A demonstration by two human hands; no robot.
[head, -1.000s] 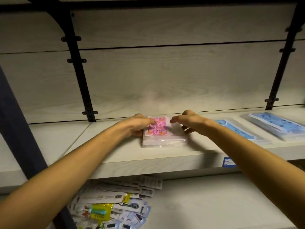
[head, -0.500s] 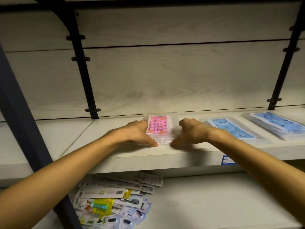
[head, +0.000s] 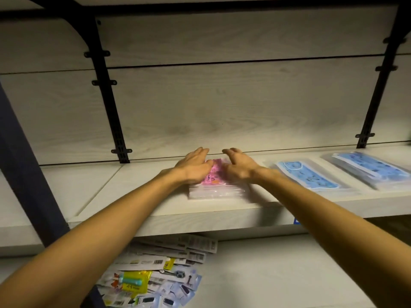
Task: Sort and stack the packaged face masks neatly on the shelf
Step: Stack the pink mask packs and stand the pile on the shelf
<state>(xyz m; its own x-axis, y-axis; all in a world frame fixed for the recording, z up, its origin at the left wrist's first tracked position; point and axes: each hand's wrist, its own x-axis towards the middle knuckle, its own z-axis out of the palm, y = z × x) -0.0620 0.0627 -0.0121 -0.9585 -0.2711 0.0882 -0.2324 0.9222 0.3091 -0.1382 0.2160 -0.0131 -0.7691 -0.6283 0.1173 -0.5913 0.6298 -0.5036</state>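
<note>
**A:** Where does the pink mask stack [head: 214, 185] sit?

**B:** On the upper shelf [head: 138, 196], near its front edge. Two blue mask packs lie well apart from it toward three o'clock: the nearer blue pack [head: 309, 177], then the far blue stack [head: 369, 170].

**A:** And the hands?

**B:** The left hand [head: 193, 168] lies on the stack's nine o'clock side, fingers straight and pointing toward twelve o'clock, flat against the packs. The right hand [head: 239, 166] is on the three o'clock side, fingers slack and slightly spread. Neither is curled round anything; both look released, pressing rather than gripping.

**A:** How will the stack handle?

**B:** Light and soft, I'd judge. The clear plastic sleeves look slick, so the packs could slide over one another and fan out.

**A:** Best hold?

**B:** Palms on the two short sides, squeezing inward, with thumbs on top to keep the layers from skating. Lifting by one corner would probably let the lower packs sag or slip free.

**A:** Anything below?

**B:** A loose heap of carded goods [head: 155, 274] on the lower shelf [head: 278, 274], toward six o'clock.
</note>
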